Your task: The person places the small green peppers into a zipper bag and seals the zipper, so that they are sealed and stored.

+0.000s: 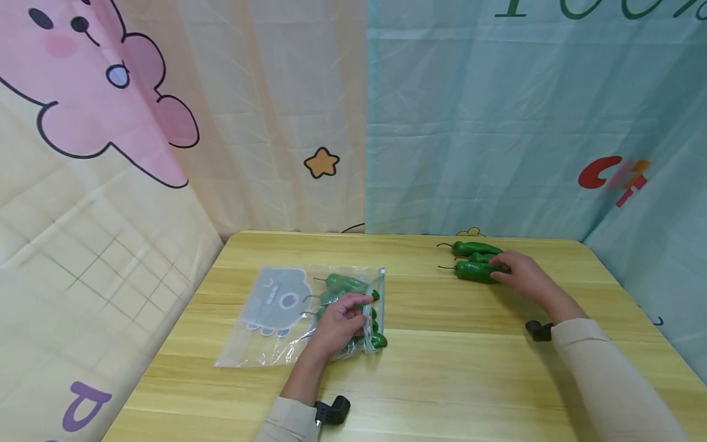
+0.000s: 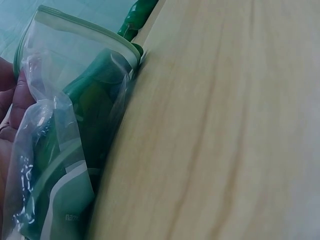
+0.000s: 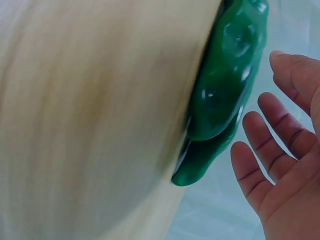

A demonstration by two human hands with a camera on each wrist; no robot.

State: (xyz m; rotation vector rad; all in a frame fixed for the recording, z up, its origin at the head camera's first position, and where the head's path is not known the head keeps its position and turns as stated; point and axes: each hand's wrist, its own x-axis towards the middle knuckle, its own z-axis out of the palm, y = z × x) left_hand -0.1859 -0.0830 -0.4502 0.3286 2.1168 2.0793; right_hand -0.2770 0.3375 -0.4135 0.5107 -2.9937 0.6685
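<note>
A clear zip bag [image 1: 259,350] with a grey cartoon print lies on the table, its opening toward the right. Several green peppers [image 1: 345,283] are inside, with some tips near the opening. My left hand [image 1: 338,326] pinches the bag's film near the zip edge; the left wrist view has its fingers [image 2: 22,102] at the bag's side, partly cut off. Farther right, three green peppers [image 1: 476,272] lie close together. Over their right ends is my right hand [image 1: 527,279]. In the right wrist view its fingers [image 3: 267,145] are spread, apart from the peppers [image 3: 227,75].
The wooden table [image 1: 442,380] has its back edge close behind the right-hand peppers. Printed curtains [image 1: 475,123] hang behind the table and at both sides. Each wrist wears a small black camera [image 1: 333,410].
</note>
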